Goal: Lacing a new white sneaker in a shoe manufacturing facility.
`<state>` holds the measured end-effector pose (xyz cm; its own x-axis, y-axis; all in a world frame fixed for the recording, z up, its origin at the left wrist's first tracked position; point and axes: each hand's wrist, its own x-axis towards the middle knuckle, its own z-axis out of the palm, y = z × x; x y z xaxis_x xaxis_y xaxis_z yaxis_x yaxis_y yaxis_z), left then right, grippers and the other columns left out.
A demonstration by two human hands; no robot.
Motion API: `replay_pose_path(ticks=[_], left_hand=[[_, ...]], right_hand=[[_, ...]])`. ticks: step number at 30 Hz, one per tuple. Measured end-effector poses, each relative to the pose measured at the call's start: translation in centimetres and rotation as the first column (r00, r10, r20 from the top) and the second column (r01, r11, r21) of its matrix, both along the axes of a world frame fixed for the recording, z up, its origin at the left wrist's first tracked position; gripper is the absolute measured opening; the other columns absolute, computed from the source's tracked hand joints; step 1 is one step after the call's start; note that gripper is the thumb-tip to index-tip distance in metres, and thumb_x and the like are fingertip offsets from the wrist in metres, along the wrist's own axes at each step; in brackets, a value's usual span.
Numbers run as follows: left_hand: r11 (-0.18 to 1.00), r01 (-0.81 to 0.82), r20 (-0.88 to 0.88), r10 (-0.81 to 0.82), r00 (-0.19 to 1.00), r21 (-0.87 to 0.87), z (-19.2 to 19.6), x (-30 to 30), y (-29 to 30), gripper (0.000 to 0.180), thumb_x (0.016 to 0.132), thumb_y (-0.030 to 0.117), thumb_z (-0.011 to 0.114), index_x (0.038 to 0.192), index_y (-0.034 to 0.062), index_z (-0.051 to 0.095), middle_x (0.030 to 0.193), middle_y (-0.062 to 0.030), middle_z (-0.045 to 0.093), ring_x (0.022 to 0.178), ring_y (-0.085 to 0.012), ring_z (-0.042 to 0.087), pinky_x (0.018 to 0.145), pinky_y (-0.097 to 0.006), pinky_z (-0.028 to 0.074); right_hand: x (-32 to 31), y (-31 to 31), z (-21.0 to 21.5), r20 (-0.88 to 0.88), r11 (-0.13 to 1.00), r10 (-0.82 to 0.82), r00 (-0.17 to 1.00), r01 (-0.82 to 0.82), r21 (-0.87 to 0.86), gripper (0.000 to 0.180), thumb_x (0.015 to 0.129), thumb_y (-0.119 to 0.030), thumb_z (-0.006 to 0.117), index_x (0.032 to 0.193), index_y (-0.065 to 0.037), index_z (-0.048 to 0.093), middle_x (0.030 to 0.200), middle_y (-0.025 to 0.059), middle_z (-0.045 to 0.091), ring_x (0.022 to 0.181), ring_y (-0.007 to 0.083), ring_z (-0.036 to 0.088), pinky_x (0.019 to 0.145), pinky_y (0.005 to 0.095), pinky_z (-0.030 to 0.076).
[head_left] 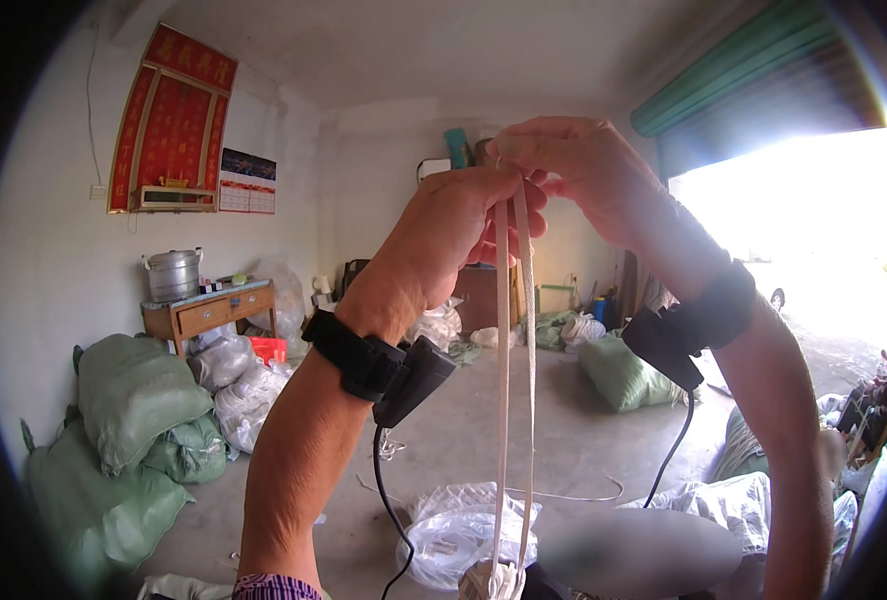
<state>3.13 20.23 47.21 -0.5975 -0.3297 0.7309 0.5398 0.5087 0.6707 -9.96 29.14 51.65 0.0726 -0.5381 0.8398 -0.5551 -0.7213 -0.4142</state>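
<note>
Item one, step in hand: holding white cord (502, 350) aloft at the centre of the view, between left hand (449, 225) and right hand (589, 170); letting two strands hang side by side, running down to pale bundle (491, 583) at the lower edge.

Item two, good handling (by judgement): pinching near the top with fingertips rather than palm; letting both strands drop straight, without crossing or twisting; drawing lightly and evenly, so avoiding a snag at the bundle; minding clear plastic bag (449, 545), lying beyond the strands on concrete floor (594, 440); keeping the strands away from black wrist devices (416, 382), strapped on both forearms.

Item three, left grip: closing thumb and fingers on the upper end of the cord, with both strands emerging just below the thumb; curling the remaining fingers behind, leaving little gap.

Item four, right grip: arching over from the right, bringing fingertips down beside the left thumb, near touching or touching; bending the other fingers loosely. Not telling from this view whether pinching the cord's top or merely resting beside it, with overlapping fingers hiding the contact.
</note>
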Motion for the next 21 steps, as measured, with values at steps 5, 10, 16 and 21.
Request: replay_pose_path(ticks=[5, 10, 16, 21], left_hand=[[0.999, 0.023, 0.016, -0.022, 1.0, -0.034, -0.6, 0.3, -0.2, 0.033, 0.097, 0.029, 0.046, 0.101, 0.0026, 0.065, 0.087, -0.0082, 0.067, 0.079, -0.0175, 0.063, 0.072, -0.032, 0.051], [0.999, 0.024, 0.054, -0.022, 0.998, -0.039, -0.4, -0.1, -0.5, 0.034, 0.097, 0.029, 0.045, 0.1, 0.0027, 0.066, 0.086, -0.0081, 0.067, 0.076, -0.0166, 0.063, 0.069, -0.03, 0.05], [0.999, 0.015, 0.073, -0.012, 0.997, -0.045, -1.1, 0.4, 0.4, 0.035, 0.096, 0.029, 0.046, 0.102, 0.0022, 0.066, 0.084, -0.0075, 0.067, 0.074, -0.0155, 0.062, 0.066, -0.028, 0.049], [0.996, 0.074, 0.046, -0.073, 0.996, -0.039, -2.0, 0.0, 0.7, 0.038, 0.096, 0.035, 0.044, 0.111, 0.0049, 0.064, 0.093, -0.0079, 0.068, 0.085, -0.0166, 0.064, 0.072, -0.031, 0.051]], right_hand=[[0.3, -0.1, -1.0, 0.016, 1.0, 0.005, 1.0, -0.005, -0.012, 0.023, 0.082, -0.018, 0.07, 0.093, 0.003, 0.069, 0.074, 0.005, 0.063, 0.065, 0.0108, 0.057, 0.062, 0.0249, 0.047], [-0.6, -0.6, -1.1, 0.05, 1.0, 0.025, 0.998, -0.026, 0.014, 0.023, 0.083, -0.017, 0.069, 0.093, 0.003, 0.068, 0.073, 0.0058, 0.063, 0.063, 0.0114, 0.058, 0.062, 0.0255, 0.048], [0.0, 0.2, -2.2, -0.014, 0.999, 0.019, 1.0, -0.019, -0.028, 0.021, 0.085, -0.016, 0.066, 0.092, 0.004, 0.067, 0.073, 0.008, 0.064, 0.061, 0.0137, 0.06, 0.058, 0.0275, 0.05], [-0.9, -0.1, -2.1, -0.02, 1.0, -0.03, 0.999, 0.03, -0.006, 0.026, 0.093, -0.025, 0.055, 0.103, -0.002, 0.063, 0.087, 0.0046, 0.063, 0.076, 0.0133, 0.06, 0.072, 0.0315, 0.047]])
